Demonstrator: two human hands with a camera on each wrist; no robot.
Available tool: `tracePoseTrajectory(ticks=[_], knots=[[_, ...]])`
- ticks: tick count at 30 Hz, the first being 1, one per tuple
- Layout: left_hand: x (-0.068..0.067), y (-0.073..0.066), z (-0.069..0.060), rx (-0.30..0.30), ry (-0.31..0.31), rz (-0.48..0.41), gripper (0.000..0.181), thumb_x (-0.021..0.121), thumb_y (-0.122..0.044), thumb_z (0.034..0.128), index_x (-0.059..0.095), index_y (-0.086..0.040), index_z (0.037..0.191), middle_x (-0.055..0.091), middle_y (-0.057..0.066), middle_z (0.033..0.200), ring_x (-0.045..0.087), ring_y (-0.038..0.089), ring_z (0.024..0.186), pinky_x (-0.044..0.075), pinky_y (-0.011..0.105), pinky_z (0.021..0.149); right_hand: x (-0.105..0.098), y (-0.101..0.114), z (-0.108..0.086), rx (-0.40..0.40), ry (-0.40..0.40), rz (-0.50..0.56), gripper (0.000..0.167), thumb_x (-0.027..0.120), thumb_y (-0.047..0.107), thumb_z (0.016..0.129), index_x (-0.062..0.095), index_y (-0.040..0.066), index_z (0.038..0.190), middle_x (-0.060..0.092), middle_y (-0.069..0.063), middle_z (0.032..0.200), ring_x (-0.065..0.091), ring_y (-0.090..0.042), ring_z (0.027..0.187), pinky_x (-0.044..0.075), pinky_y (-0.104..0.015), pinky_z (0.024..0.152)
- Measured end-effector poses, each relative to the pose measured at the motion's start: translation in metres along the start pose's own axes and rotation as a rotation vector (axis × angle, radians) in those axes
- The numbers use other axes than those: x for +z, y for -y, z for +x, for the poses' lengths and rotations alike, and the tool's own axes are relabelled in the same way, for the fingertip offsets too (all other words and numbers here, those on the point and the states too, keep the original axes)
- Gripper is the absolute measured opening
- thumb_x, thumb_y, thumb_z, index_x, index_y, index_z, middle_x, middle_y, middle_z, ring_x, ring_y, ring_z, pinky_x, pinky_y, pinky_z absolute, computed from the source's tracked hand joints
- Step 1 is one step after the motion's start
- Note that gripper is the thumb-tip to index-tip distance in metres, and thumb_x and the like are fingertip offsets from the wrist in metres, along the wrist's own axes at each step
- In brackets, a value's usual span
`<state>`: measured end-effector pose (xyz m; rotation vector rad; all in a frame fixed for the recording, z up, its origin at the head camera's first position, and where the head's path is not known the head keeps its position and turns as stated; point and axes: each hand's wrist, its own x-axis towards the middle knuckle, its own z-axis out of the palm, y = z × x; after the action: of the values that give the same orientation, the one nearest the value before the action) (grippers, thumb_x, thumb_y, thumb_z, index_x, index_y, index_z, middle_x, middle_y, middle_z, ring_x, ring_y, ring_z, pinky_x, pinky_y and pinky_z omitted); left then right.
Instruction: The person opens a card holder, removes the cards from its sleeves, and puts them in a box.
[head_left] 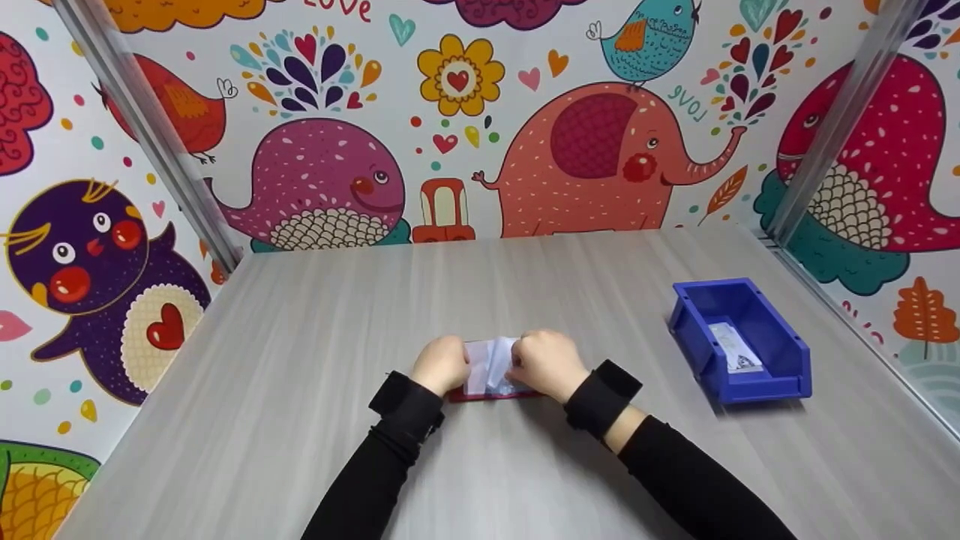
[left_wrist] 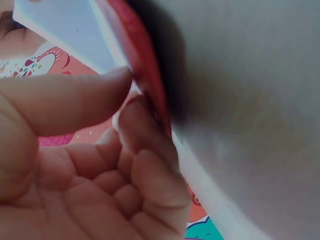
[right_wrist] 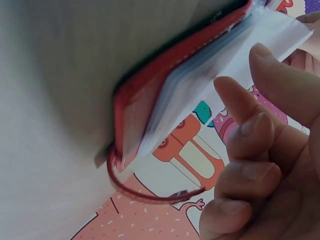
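A red card holder (head_left: 496, 397) with clear plastic sleeves (head_left: 480, 367) lies opened between the two hands on the table. At its left edge my left hand (head_left: 441, 364) pinches the red cover (left_wrist: 142, 55) between thumb and fingers. My right hand (head_left: 550, 361), fingers curled, is at a raised clear sleeve (right_wrist: 240, 55); thumb and forefinger tips meet the sleeve near its edge, and their exact grip is partly hidden. A thin red strap (right_wrist: 145, 198) with a small fastener loops from the cover in the right wrist view.
A blue plastic bin (head_left: 769, 386) stands to the right on the grey wood-grain table (head_left: 300, 322). Inside it lies a white printed card (head_left: 733, 346). Cartoon-printed walls (head_left: 465, 150) and metal posts (head_left: 847, 112) bound the table's back and sides.
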<state>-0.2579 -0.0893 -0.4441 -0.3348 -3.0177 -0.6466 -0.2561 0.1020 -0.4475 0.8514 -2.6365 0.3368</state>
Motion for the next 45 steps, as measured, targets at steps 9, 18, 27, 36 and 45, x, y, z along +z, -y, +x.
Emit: tracePoseTrajectory(ticks=[9, 18, 27, 36, 45], knots=[[-0.001, 0.001, 0.0, 0.004, -0.003, 0.002, 0.014, 0.061, 0.006, 0.0724, 0.063, -0.005, 0.064, 0.063, 0.008, 0.072, 0.058, 0.026, 0.069, 0.051, 0.041, 0.071, 0.002, 0.004, 0.002, -0.03, 0.0, 0.009, 0.02, 0.088, 0.023, 0.069, 0.071, 0.013, 0.066, 0.056, 0.001, 0.063, 0.057, -0.022, 0.058, 0.046, -0.039, 0.05], [-0.003, 0.003, 0.0, 0.026, -0.033, 0.026, 0.031, 0.058, 0.007, 0.0748, 0.041, -0.011, 0.057, 0.053, 0.007, 0.066, 0.05, 0.025, 0.064, 0.049, 0.043, 0.068, 0.003, 0.008, 0.003, -0.052, 0.022, 0.015, 0.018, 0.089, 0.021, 0.069, 0.073, 0.012, 0.071, 0.06, -0.001, 0.067, 0.061, -0.022, 0.062, 0.049, -0.039, 0.053], [-0.005, 0.004, -0.002, 0.028, -0.033, 0.008, 0.035, 0.056, 0.009, 0.0689, 0.038, -0.015, 0.052, 0.044, 0.001, 0.058, 0.041, 0.02, 0.058, 0.046, 0.039, 0.061, 0.006, 0.011, 0.003, -0.058, 0.042, -0.021, 0.019, 0.088, 0.022, 0.069, 0.074, 0.012, 0.075, 0.063, -0.003, 0.071, 0.062, -0.022, 0.064, 0.05, -0.039, 0.054], [-0.007, 0.006, -0.001, 0.036, -0.046, 0.028, 0.035, 0.057, 0.008, 0.0674, 0.038, -0.015, 0.049, 0.046, 0.002, 0.058, 0.04, 0.021, 0.058, 0.045, 0.041, 0.061, 0.008, 0.012, 0.004, -0.067, 0.047, -0.036, 0.019, 0.088, 0.021, 0.068, 0.074, 0.011, 0.074, 0.063, -0.005, 0.07, 0.062, -0.023, 0.063, 0.049, -0.04, 0.055], [-0.011, 0.009, 0.0, -0.016, -0.13, -0.053, 0.008, 0.065, 0.001, 0.0755, 0.066, -0.006, 0.071, 0.065, 0.008, 0.075, 0.062, 0.03, 0.074, 0.05, 0.041, 0.071, 0.007, 0.011, 0.005, -0.069, 0.061, -0.037, 0.02, 0.088, 0.022, 0.067, 0.071, 0.012, 0.072, 0.063, -0.005, 0.07, 0.062, -0.025, 0.063, 0.049, -0.042, 0.055]])
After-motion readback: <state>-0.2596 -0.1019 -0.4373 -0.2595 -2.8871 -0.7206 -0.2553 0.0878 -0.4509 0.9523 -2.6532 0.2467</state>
